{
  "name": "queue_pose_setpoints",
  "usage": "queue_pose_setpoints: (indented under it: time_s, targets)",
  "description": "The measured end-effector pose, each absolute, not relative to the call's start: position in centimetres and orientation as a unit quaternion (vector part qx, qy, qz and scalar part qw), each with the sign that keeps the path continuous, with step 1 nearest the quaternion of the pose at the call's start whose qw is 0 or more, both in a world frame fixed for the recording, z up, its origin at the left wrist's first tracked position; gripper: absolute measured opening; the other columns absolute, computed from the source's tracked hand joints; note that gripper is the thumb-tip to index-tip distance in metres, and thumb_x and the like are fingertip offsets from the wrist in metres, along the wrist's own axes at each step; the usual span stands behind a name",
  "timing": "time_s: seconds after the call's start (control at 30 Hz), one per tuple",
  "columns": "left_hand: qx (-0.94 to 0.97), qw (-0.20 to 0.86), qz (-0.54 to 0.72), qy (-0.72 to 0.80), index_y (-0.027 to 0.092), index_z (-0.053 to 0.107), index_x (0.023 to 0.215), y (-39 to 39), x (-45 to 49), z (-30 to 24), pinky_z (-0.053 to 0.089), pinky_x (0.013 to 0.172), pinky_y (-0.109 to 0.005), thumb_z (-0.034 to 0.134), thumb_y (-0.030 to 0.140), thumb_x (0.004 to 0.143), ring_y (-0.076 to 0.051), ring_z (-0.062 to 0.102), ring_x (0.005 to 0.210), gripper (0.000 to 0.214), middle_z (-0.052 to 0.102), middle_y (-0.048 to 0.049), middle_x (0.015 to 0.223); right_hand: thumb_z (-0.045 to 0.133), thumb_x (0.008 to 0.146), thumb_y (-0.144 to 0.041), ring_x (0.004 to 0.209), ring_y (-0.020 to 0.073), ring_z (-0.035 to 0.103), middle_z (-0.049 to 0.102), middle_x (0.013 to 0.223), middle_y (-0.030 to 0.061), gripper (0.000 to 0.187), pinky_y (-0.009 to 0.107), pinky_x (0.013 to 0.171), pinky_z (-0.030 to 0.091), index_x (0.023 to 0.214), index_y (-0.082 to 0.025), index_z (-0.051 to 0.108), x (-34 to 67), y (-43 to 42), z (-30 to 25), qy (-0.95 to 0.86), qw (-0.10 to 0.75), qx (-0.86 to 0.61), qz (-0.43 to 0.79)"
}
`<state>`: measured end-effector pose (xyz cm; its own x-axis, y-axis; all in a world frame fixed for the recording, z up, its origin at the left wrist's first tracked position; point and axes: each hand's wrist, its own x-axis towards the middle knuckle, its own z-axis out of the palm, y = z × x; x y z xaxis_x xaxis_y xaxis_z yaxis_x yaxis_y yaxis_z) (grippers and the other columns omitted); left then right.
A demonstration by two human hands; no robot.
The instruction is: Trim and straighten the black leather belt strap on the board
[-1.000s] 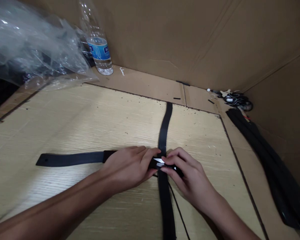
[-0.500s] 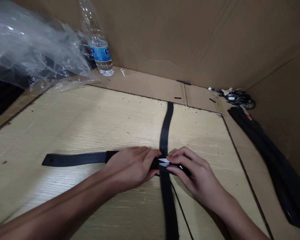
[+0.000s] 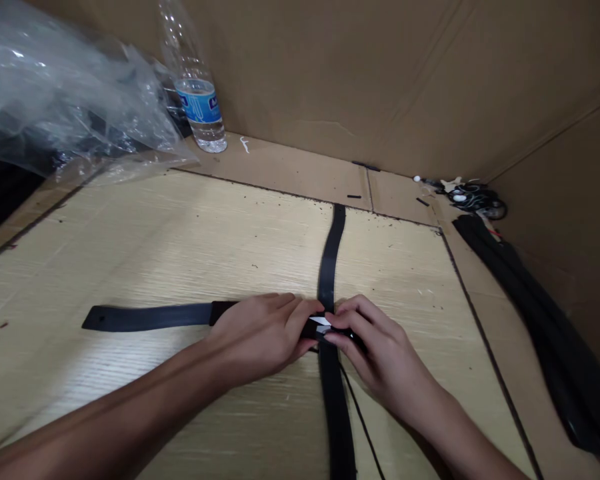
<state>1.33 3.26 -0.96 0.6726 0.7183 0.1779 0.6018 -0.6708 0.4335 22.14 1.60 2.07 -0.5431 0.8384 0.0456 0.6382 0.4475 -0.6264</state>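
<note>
With the spot where the two hands nearly meet as the clock's centre, a crumpled clear plastic bag (image 3: 85, 87) lies at ten o'clock. At nine o'clock a dark grey strap (image 3: 150, 318) lies flat on the wood-grain board (image 3: 170, 233), its free end pierced by a small hole. That strap runs towards the centre and into a black sleeve (image 3: 223, 311). A water bottle (image 3: 200, 103) with a blue label stands at eleven o'clock, on the cardboard border (image 3: 300, 172) and near the cardboard wall (image 3: 340, 80); a white scrap (image 3: 245, 143) lies just to the right of its base.

The left hand (image 3: 260, 333) is closed over the sleeve, palm down, index finger along the twelve o'clock edge and thumb on the six o'clock edge. Just beyond it, snips (image 3: 321, 321) show two pointed metal blades aimed at nine o'clock, over a black strap (image 3: 330, 267) that runs from twelve to six. The right hand (image 3: 377, 340) grasps the snips, thumb and index finger pinching near the blades. A thin black cord (image 3: 361, 420) trails towards five o'clock.

At two o'clock sits a tangle of dark cords and white bits (image 3: 475, 198). A long black bundle (image 3: 530, 313) stretches down the border at three o'clock.
</note>
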Motion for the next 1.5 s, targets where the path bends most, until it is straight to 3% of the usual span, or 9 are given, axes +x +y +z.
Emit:
queue_pose_setpoints:
  time_s: [0.5,0.8,1.2,1.5]
  targets:
    - [0.903,0.169,0.182,0.352,0.012,0.052,0.111,3.23,1.2,-1.08,0.052,0.065,-0.034,0.043,0.036,0.093,-0.022,0.065,0.078,0.031,0.067,-0.0092,0.091,0.048,0.092,-0.019,0.09,0.0164,0.059,0.056,0.097,0.0083,0.014,0.028,0.077,0.053,0.102,-0.018,0.058,22.88,1.92,2.73,-0.842,0.167,-0.435,0.271]
    - [0.896,0.194,0.171,0.361,0.014,0.052,0.11,3.17,1.26,-1.08,0.053,0.065,-0.035,0.054,0.034,0.088,-0.023,0.066,0.079,0.03,0.068,-0.0081,0.093,0.048,0.093,-0.02,0.092,0.0161,0.057,0.053,0.1,0.0084,0.01,0.029,0.079,0.051,0.101,-0.018,0.054,22.39,1.77,2.12,-0.846,0.156,-0.43,0.274]
    - [0.899,0.19,0.173,0.355,0.012,0.051,0.112,3.33,1.18,-1.06,0.053,0.067,-0.035,0.054,0.035,0.088,-0.023,0.066,0.08,0.033,0.068,-0.0084,0.094,0.049,0.093,-0.018,0.094,0.0155,0.055,0.053,0.101,0.0073,0.011,0.028,0.082,0.049,0.101,-0.018,0.056,22.92,1.98,2.97,-0.833,0.144,-0.428,0.32]
    - [0.897,0.197,0.145,0.367,0.015,0.051,0.114,3.32,1.24,-0.83,0.052,0.071,-0.034,0.051,0.036,0.089,-0.023,0.066,0.085,0.033,0.068,-0.008,0.098,0.047,0.093,-0.016,0.091,0.015,0.055,0.051,0.101,0.0083,0.014,0.027,0.078,0.05,0.105,-0.017,0.052,22.09,1.31,2.06,-0.849,0.173,-0.427,0.259]
